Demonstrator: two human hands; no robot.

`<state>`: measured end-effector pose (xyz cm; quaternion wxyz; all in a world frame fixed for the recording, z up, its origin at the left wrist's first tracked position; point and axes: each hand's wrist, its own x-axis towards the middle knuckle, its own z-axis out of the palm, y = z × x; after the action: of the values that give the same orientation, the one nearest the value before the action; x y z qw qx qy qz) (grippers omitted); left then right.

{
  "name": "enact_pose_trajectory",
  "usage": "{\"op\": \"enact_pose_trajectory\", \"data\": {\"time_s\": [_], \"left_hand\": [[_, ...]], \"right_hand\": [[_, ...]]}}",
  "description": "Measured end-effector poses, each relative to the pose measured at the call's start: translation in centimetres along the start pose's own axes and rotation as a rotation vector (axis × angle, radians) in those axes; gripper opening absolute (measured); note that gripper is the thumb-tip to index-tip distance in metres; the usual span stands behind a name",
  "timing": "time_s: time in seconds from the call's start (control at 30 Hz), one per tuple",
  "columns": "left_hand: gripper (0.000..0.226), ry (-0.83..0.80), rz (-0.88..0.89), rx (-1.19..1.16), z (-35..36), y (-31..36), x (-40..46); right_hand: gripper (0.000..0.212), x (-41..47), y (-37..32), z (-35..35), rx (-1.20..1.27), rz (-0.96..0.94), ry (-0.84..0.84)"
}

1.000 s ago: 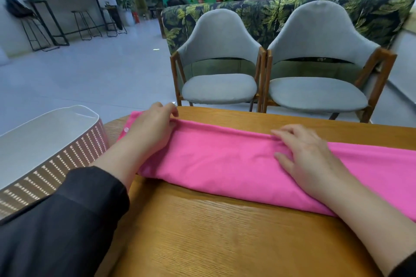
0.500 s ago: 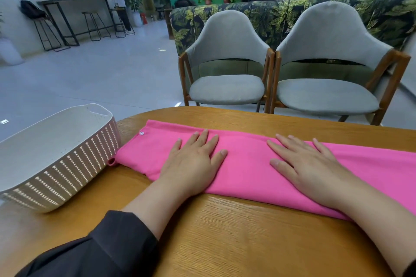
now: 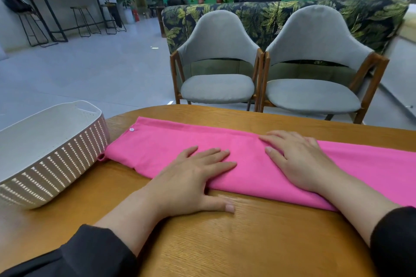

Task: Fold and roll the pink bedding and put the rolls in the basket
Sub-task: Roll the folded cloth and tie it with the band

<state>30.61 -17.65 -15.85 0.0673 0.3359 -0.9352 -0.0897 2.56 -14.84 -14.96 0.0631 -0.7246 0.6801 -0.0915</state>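
The pink bedding (image 3: 157, 146) lies folded into a long flat strip across the wooden table (image 3: 247, 243), running from near the basket off to the right edge of view. A white snap button shows near its left end. My left hand (image 3: 191, 180) lies flat on the strip's near edge, fingers straight, thumb on the wood. My right hand (image 3: 299, 159) presses flat on the strip further right, fingers spread. The white slotted basket (image 3: 74, 155) stands at the table's left end, with nothing seen inside it.
Two grey chairs (image 3: 216, 69) with wooden frames stand just beyond the table's far edge, backed by a leaf-patterned sofa (image 3: 258, 11). A person sits behind it and another stands at a high table at far left.
My left hand left the strip's far left edge and now lies flat on its near edge toward the middle. My right hand flattened out. The view shifted so the basket shows more fully.
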Motion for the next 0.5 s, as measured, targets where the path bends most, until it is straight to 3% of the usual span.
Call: {"op": "enact_pose_trajectory", "data": {"time_s": [0.13, 0.33, 0.5], "left_hand": [[0.066, 0.096, 0.015, -0.033, -0.1, -0.7, 0.4], [0.048, 0.25, 0.044, 0.107, 0.3, -2.9, 2.0], [0.03, 0.381, -0.007, 0.217, -0.5, -4.5, 6.1]], "right_hand": [[0.042, 1.2, 1.2, -0.9, -0.034, 0.024, 0.022], [0.031, 3.0, 2.7, -3.3, -0.002, 0.087, -0.128], [0.038, 4.2, 3.6, -5.1, -0.137, 0.124, -0.286]]}}
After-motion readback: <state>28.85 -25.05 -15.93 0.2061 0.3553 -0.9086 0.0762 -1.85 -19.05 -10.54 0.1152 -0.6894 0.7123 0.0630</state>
